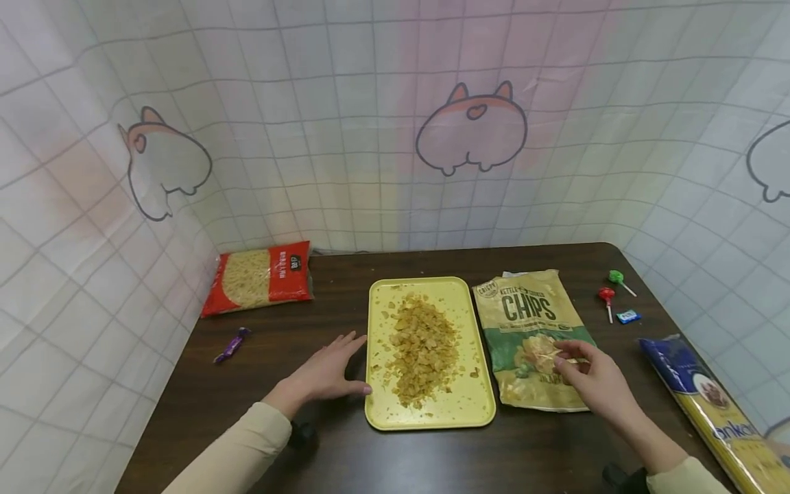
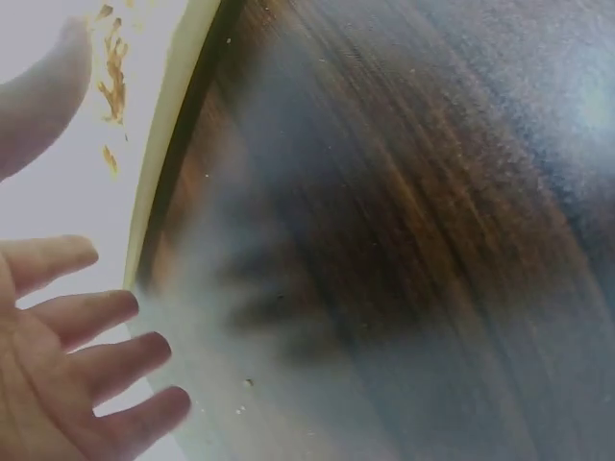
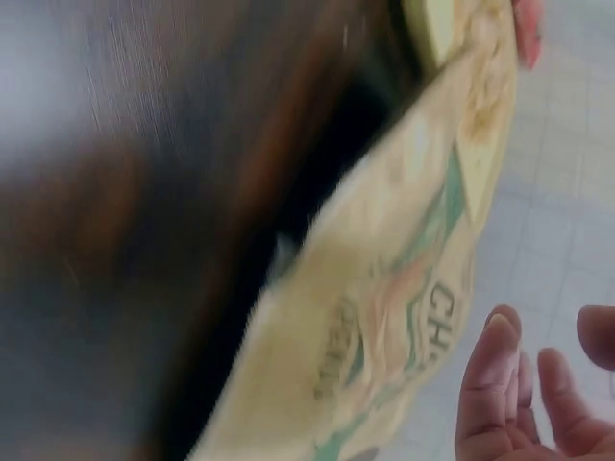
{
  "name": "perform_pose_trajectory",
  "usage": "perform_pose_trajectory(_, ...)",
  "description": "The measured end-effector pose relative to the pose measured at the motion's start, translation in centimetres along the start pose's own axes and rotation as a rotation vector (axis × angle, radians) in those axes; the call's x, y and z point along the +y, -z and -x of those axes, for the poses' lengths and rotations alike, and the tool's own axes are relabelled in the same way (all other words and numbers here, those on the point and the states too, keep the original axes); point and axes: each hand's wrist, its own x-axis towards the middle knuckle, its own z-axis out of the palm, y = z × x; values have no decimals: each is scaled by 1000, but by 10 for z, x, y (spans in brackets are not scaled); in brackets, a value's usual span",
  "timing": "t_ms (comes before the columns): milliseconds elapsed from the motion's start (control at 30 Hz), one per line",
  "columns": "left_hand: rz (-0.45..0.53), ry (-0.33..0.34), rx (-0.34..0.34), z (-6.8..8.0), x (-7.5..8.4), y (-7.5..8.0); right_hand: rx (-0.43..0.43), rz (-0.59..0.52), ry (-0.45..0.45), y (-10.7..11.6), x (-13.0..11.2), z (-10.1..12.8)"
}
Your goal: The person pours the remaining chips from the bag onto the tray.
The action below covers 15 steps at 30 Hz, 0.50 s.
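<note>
A yellow tray (image 1: 379, 418) lies in the middle of the dark table, with a heap of crushed chips (image 1: 426, 350) on it. Beside its left edge my left hand (image 1: 330, 370) is spread, fingertips and thumb right at the rim. The left wrist view shows that hand's fingers (image 2: 86, 317) straight and apart. To the right of the tray lies a gold and green chips bag (image 1: 527, 309), flat, printed side up. Over its lower right part is my right hand (image 1: 595, 377), fingers slightly bent. In the right wrist view, a gap shows between its thumb and fingers (image 3: 490, 375), with nothing in it.
A red noodle bag (image 1: 259, 278) lies back left, with a purple wrapped candy (image 1: 232, 345) in front. On the right are a green lollipop (image 1: 616, 277), a red lollipop (image 1: 607, 295), a blue wrapped candy (image 1: 628, 316) and a long blue-and-yellow packet (image 1: 710, 405). Patterned curtains (image 1: 345, 137) surround the table.
</note>
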Motion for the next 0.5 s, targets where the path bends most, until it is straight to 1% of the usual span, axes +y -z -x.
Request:
perform_pose_trajectory(133, 54, 9, 81, -1, 0, 1, 47, 123, 87, 7, 1, -20)
perform_pose_trajectory(267, 112, 32, 171, -6, -1, 2, 88, 194, 131, 14, 6, -41)
perform_pose_trajectory(400, 199, 89, 244, -12, -2, 3, 130, 265, 137, 26, 17, -59)
perform_pose_trajectory(500, 241, 123, 267, -13, -3, 4, 127, 313, 123, 38, 29, -69)
